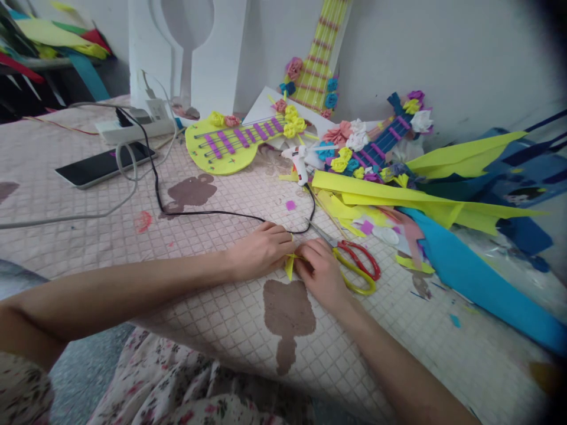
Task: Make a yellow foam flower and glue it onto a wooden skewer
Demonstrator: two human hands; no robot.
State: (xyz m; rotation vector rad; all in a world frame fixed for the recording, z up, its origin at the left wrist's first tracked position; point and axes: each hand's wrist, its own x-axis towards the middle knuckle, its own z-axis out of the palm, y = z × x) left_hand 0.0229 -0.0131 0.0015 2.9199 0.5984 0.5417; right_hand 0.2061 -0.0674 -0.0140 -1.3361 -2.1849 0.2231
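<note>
No lettering can be read anywhere: any marks on the power strip (133, 127) are too small to tell, and the phone (104, 165), far off beyond the left hand, lies with a dark screen.

The left hand (261, 251) comes in from the left on a bare forearm laid flat across the tablecloth (212, 319), knuckles up, fingers curled narrow. Its fingertips pinch a small yellow foam piece (290, 265). The right hand (321, 271) comes up from the lower right, wrist low, its fingers bent down and closed on the same piece from the other side. The 2 hands meet over the piece, which shows only as a yellow point between them, resting on the cloth.

Just right of the right hand, touching or nearly touching its knuckles, lie scissors (354, 262) with 1 red and 1 yellow loop, blades pointing away. A black cord (199, 211) runs just beyond the left hand's fingers and up to a white glue gun (301, 162) farther out. A purple scrap (290, 205) lies beyond both hands. Well beyond are a yellow foam guitar (234, 141) with purple bars and a blue foam guitar (385, 139) with paper flowers. Far right of the right hand are yellow sheets (398, 198) and a blue sheet (465, 277).
</note>
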